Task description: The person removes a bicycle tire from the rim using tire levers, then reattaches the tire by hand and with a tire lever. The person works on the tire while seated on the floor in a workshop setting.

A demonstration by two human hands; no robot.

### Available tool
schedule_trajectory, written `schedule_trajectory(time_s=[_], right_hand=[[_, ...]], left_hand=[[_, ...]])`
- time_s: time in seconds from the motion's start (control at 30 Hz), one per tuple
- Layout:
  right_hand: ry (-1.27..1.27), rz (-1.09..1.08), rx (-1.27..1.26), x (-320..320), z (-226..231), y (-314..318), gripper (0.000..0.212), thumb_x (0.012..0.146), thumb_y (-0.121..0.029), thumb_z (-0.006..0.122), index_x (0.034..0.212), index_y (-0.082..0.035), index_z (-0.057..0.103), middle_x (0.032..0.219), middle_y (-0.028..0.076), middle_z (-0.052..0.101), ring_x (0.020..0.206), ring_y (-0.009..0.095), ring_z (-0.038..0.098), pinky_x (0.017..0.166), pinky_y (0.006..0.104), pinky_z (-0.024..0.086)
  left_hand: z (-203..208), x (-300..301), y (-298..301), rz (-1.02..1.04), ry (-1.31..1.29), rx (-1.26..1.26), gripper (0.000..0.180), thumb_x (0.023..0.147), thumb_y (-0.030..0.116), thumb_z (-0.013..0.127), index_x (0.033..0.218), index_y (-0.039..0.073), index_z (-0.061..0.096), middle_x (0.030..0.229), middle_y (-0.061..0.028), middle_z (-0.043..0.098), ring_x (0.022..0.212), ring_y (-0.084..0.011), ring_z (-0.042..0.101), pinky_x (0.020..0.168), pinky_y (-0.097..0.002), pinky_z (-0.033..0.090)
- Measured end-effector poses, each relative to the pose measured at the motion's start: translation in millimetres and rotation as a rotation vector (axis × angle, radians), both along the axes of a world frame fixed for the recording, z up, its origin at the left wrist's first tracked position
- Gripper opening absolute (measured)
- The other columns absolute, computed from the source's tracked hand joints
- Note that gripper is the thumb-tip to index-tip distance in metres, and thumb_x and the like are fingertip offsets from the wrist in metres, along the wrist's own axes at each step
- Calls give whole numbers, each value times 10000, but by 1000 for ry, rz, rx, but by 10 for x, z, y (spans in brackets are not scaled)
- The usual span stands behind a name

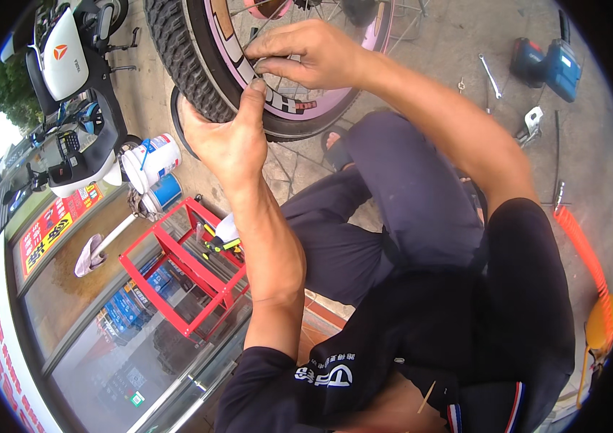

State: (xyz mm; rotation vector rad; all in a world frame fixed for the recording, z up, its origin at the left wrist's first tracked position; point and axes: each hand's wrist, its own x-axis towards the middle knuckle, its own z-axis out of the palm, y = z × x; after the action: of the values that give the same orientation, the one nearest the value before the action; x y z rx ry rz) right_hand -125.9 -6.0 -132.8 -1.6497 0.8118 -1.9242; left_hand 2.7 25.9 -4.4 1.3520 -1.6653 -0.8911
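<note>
A bicycle wheel with a black knobbly tyre and a pink rim stands in front of me at the top of the view. My left hand presses against the tyre and rim from below, thumb up on the rim. My right hand reaches over from the right, its fingers pinched on a spoke close to the rim. My knees in dark trousers are bent beneath the wheel.
A red metal rack with tools stands at the left. Beside it are a white bucket and a white scooter. A blue power tool, a spanner and an orange coiled hose lie on the pavement at the right.
</note>
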Motion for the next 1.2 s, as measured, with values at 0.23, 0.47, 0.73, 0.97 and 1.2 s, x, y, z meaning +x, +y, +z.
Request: schedule_trajectory(time_s=[0.23,0.47,0.73,0.97,1.2], right_hand=[[128,129,-8,-142,0,-148,216,846,-59,748,1060,-36,723,969,92,746,849,271,725,743,344,571],[59,29,-95,-66,-85,-145,217,831,-74,755,1044,-51,723,902,72,732,790,282,705,701,356,556],[134,-70,-8,-287,-242,-181,86,871,-98,709,852,-65,632,711,130,576,660,348,613,571,423,490],[-49,-148,-19,-133,-25,61,174,870,-99,722,1035,-77,672,878,163,664,803,368,662,700,409,538],[-646,497,962,-60,485,375,267,1010,-265,622,1098,-21,688,687,17,635,558,50,533,473,230,411]], left_hand=[[11,18,-4,74,-20,4,446,769,-92,784,1173,-41,604,1056,-121,710,892,-159,688,826,-291,562],[2,-29,-12,89,-27,-4,395,772,-59,807,1123,-51,626,1019,-119,720,870,-156,688,811,-293,563],[20,-159,69,124,-12,3,406,782,-98,776,1156,-60,621,983,-111,703,835,-174,677,774,-293,558],[10,-114,26,97,-56,13,446,790,-82,791,1185,-22,592,1027,-111,705,867,-155,678,805,-290,563],[18,-29,36,77,-29,45,426,806,-82,778,1181,-21,584,1023,-99,698,869,-151,672,801,-288,557]])
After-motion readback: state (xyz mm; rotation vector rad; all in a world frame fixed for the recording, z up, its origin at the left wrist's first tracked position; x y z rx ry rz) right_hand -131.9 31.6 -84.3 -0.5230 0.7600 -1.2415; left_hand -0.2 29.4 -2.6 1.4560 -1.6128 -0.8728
